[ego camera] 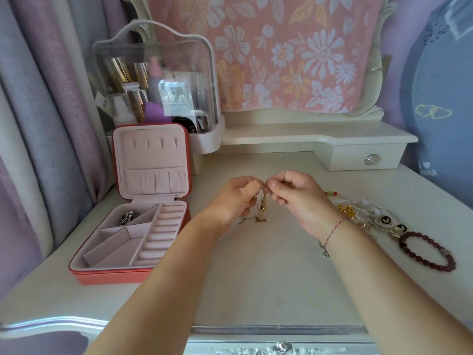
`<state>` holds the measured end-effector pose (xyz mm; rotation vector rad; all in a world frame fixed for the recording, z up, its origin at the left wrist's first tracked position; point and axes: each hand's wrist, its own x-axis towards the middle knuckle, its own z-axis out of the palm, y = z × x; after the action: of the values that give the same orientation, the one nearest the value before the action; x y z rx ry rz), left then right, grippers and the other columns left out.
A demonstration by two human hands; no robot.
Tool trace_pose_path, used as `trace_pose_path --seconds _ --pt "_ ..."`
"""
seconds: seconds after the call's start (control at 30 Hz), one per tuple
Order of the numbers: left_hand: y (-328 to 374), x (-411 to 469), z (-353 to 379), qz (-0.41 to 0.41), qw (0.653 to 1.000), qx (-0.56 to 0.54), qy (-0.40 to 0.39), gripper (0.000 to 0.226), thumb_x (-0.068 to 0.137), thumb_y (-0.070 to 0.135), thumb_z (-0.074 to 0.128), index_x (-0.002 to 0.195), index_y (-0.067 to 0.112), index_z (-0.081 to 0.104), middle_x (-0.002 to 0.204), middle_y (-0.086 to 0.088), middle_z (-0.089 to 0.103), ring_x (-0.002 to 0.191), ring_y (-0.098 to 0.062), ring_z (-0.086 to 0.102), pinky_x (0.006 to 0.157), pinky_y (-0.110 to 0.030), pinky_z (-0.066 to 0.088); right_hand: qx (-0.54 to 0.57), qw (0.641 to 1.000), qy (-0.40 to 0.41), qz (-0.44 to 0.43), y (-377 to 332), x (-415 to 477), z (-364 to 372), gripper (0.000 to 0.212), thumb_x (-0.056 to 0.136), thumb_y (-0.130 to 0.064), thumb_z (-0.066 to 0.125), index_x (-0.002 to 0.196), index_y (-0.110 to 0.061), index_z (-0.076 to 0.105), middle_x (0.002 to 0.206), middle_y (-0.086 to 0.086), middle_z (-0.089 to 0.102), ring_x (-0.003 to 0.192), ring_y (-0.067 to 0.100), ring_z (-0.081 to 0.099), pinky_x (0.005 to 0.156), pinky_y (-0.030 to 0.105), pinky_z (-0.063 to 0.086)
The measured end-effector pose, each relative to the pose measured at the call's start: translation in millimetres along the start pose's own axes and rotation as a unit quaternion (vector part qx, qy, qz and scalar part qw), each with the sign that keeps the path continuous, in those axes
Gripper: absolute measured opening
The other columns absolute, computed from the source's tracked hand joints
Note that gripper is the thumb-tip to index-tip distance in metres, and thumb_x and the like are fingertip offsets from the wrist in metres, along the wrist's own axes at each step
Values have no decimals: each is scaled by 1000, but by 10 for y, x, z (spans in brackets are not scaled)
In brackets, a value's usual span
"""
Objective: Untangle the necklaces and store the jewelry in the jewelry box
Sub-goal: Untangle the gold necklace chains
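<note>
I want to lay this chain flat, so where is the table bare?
Bare tabletop: the wide patch along the near edge, and the strip between the chain and the drawer. Crowded: jewelry pile and red bracelet at right, jewelry box at left.

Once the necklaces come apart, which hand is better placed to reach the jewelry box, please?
Probably the left hand: the open jewelry box sits left of it; the right hand, also pinching the necklaces, must cross over.

Bare tabletop (256, 278) between jewelry box (133, 252) left, jewelry pile (371, 219) right.
</note>
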<state>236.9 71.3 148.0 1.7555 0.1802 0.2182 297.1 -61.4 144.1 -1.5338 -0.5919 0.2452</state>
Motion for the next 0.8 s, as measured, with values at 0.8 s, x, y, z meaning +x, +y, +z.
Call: trace_pose_path --seconds 0.8 --pt "-24 -9 -71 6 998 -49 -30 13 91 15 64 101 9 71 69 5 64 43 -6 27 40 -15 24 44 998 50 2 3 54 -82 17 97 -7 50 82 -14 57 65 -6 58 55 6 49 57 21 37"
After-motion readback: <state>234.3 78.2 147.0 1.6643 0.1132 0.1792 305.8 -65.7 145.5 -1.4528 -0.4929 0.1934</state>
